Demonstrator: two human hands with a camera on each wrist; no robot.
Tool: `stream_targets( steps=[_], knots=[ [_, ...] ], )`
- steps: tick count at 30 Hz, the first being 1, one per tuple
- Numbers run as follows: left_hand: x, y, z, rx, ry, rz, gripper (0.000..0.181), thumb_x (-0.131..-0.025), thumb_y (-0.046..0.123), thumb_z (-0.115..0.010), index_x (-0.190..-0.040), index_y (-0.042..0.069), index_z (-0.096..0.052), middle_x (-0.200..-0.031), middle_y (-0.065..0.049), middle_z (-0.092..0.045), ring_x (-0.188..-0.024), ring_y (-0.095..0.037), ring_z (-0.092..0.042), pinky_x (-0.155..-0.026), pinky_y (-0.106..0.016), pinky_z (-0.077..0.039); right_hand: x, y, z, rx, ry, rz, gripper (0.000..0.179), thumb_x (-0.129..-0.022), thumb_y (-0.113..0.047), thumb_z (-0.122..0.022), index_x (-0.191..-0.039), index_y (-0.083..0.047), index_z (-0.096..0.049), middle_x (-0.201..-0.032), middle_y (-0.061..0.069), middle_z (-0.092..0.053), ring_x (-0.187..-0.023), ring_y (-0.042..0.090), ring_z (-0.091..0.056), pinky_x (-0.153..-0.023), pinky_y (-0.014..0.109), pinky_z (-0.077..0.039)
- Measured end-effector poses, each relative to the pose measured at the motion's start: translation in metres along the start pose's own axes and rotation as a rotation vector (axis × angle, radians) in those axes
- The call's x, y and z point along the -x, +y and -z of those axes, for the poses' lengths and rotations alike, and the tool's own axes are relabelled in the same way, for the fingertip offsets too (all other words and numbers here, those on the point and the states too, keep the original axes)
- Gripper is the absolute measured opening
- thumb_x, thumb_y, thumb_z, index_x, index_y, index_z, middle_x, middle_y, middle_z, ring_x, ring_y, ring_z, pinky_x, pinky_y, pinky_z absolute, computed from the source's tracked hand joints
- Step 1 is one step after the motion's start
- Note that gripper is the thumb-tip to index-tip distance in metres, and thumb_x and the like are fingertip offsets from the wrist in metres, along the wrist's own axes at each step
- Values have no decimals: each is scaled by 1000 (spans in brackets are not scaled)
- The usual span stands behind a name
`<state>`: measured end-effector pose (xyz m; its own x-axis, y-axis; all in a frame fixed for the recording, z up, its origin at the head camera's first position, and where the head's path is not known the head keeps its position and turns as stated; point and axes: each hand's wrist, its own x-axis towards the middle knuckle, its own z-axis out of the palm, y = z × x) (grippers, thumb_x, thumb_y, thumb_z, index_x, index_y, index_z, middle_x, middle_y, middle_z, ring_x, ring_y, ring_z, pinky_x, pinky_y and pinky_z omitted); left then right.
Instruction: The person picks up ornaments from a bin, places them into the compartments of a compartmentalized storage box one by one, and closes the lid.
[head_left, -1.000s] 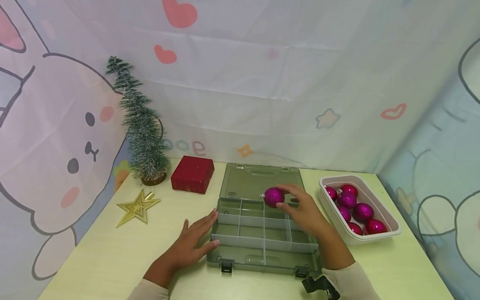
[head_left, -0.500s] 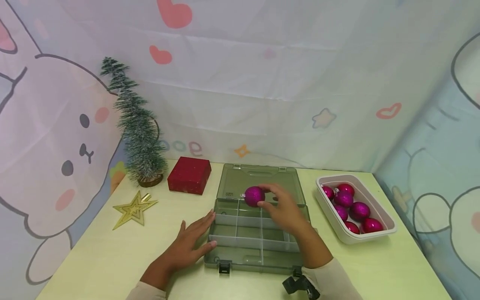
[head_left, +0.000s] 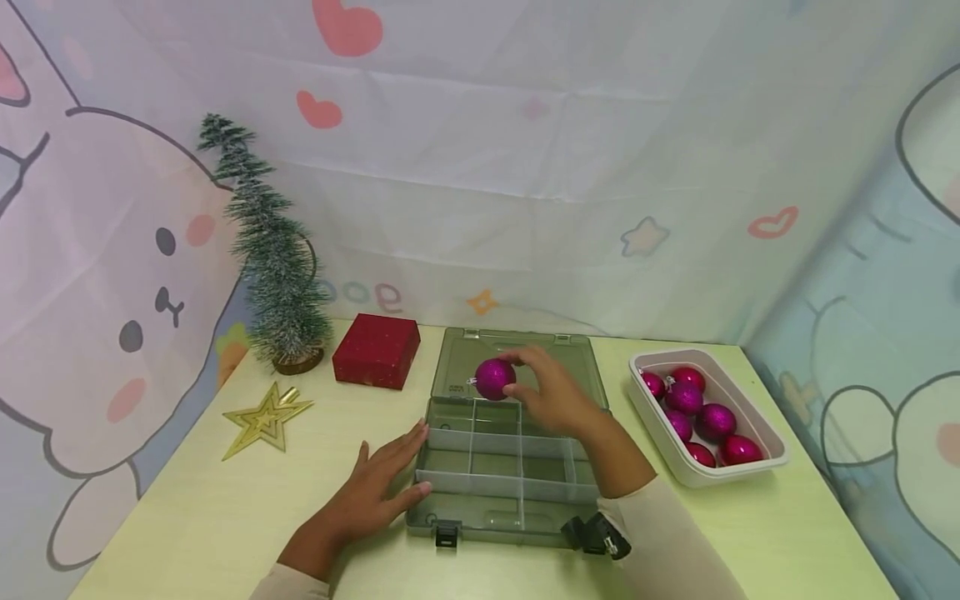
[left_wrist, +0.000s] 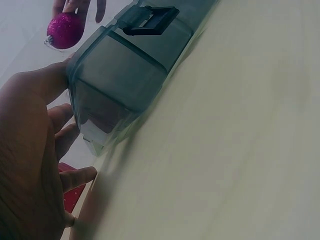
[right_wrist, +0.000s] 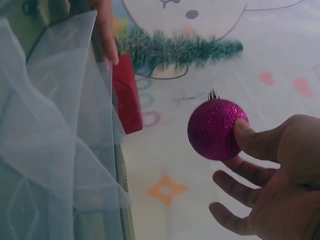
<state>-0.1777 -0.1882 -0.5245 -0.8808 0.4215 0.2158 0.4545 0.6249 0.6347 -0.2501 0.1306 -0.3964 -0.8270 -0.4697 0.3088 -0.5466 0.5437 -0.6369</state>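
Note:
Between thumb and fingers my right hand point(head_left: 553, 392) pinches a glittery purple Christmas bauble point(head_left: 495, 379), its silver cap pointing left. The bauble hangs over the back of a translucent green compartment box point(head_left: 495, 518), whose lid point(head_left: 461, 354) lies folded back behind it. The right wrist view shows the bauble point(right_wrist: 216, 129) gripped by the thumb, with the lower fingers spread. My left hand point(head_left: 375, 487) rests with straight fingers against the box's left side. In the left wrist view its fingers lie along the box wall point(left_wrist: 125, 70).
A white tub point(head_left: 776, 442) of red and purple baubles stands at the right. On the left are a small frosted Christmas tree point(head_left: 277, 250), a red box point(head_left: 377, 350) and a gold star point(head_left: 268, 419). A printed cloth hangs behind the table point(head_left: 195, 517).
My right hand has carried the bauble leftward over the box and slightly farther back. My left hand stays at the box's left side; the view has shifted slightly.

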Motion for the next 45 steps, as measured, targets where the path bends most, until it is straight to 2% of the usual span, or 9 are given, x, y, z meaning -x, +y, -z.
stream_targets(
  steps=[6, 11, 14, 18, 23, 28, 35, 45],
  knots=[
    [-1, -3, -1, -8, 7, -18, 77, -106, 43, -67, -172, 16, -37, -181, -1, -33, -164, -42, -37, -117, -95, -6, -18, 10, 4, 73, -138, 29, 43, -102, -9, -76, -144, -7, -66, -145, 15, -68, -136, 37, -64, -116, 59, -52],
    [-1, -2, 1, -7, 13, -25, 77, -106, 42, -69, -172, 17, -38, -180, -2, -35, -163, -44, -38, -115, -96, -6, -34, 27, -8, 103, -208, 62, 44, -101, -12, -78, -144, -11, -68, -144, 10, -70, -136, 32, -65, -116, 55, -53],
    [-1, -1, 2, -5, 17, -31, 76, -106, 41, -69, -171, 15, -39, -179, -4, -36, -162, -45, -39, -113, -97, -7, -41, 32, -15, 96, -251, 74, 42, -102, -12, -77, -144, -9, -68, -144, 10, -70, -138, 34, -64, -117, 54, -52],
    [-1, -3, 2, -7, 19, -29, 76, -106, 41, -68, -171, 15, -39, -180, -4, -36, -162, -45, -38, -114, -97, -7, -47, 29, -20, 91, -300, 75, 42, -103, -12, -76, -145, -8, -67, -146, 12, -68, -140, 39, -62, -120, 56, -50],
    [-2, -4, 1, 4, 18, -31, 75, -106, 40, -68, -171, 16, -39, -180, -5, -36, -163, -45, -37, -114, -97, -6, -53, 25, -26, 131, -331, 100, 42, -104, -13, -75, -144, -7, -68, -146, 11, -69, -138, 37, -63, -118, 53, -52],
    [-3, -3, 0, 10, -1, -22, 76, -107, 41, -67, -172, 19, -37, -180, -4, -34, -163, -45, -36, -114, -96, -5, -59, 26, -34, 122, -345, 96, 40, -103, -15, -76, -142, -7, -69, -143, 10, -71, -136, 35, -64, -117, 52, -52],
    [-3, 2, 1, -11, -1, -19, 76, -106, 42, -68, -170, 14, -40, -179, -6, -37, -162, -47, -38, -113, -98, -7, -63, 27, -42, 99, -362, 83, 36, -102, -14, -78, -137, -7, -72, -140, 11, -73, -137, 34, -64, -119, 51, -52],
    [-2, 3, 0, -6, 7, -27, 77, -106, 42, -68, -171, 15, -38, -180, -6, -35, -162, -46, -38, -113, -98, -7, -63, 22, -52, 186, -396, 118, 35, -100, -11, -80, -134, -4, -73, -138, 12, -75, -137, 31, -66, -120, 48, -51]
  ],
)
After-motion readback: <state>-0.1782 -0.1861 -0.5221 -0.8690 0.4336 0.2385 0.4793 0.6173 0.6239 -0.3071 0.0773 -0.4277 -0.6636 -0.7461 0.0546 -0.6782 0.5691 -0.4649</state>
